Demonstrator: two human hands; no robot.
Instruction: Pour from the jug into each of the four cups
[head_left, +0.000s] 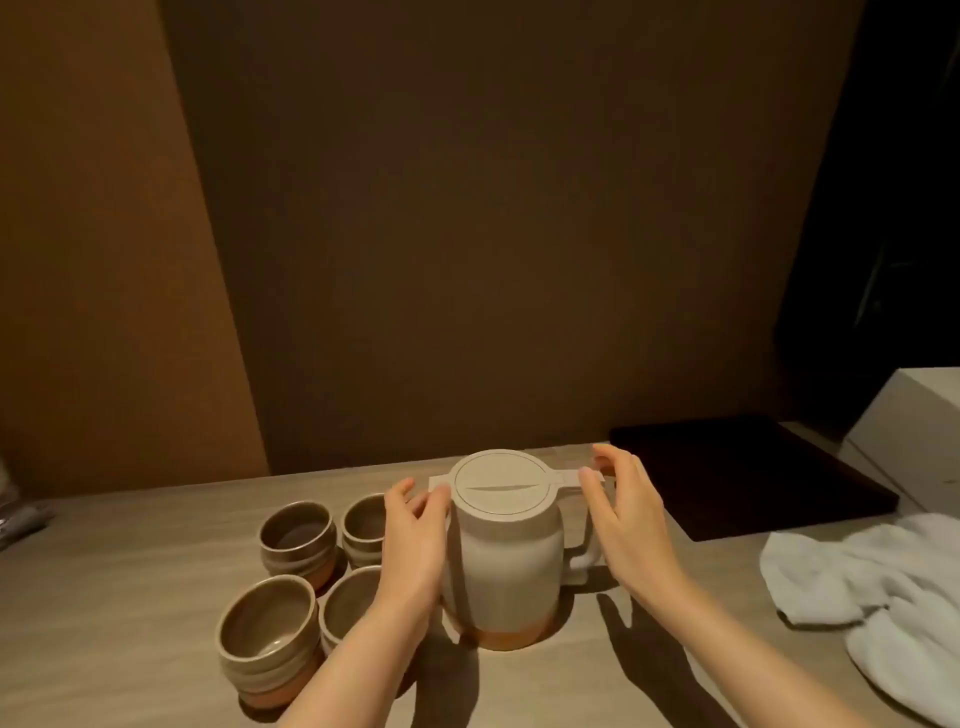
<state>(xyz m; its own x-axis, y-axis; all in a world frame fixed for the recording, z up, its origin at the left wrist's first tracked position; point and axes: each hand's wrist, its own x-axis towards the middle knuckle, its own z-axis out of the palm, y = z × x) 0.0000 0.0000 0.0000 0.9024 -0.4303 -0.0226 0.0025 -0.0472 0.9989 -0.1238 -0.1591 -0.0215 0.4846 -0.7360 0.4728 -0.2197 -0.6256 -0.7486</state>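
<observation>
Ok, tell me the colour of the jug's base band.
Orange-brown, under a cream body; the jug shows in the head view.

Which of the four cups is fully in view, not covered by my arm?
The far-left cup and the near-left cup both show whole; the left hand partly hides the two right ones.

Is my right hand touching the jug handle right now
Cannot tell. In the head view the right hand sits beside the jug, fingers relaxed, overlapping the handle's top; no contact or gap shows plainly.
</observation>
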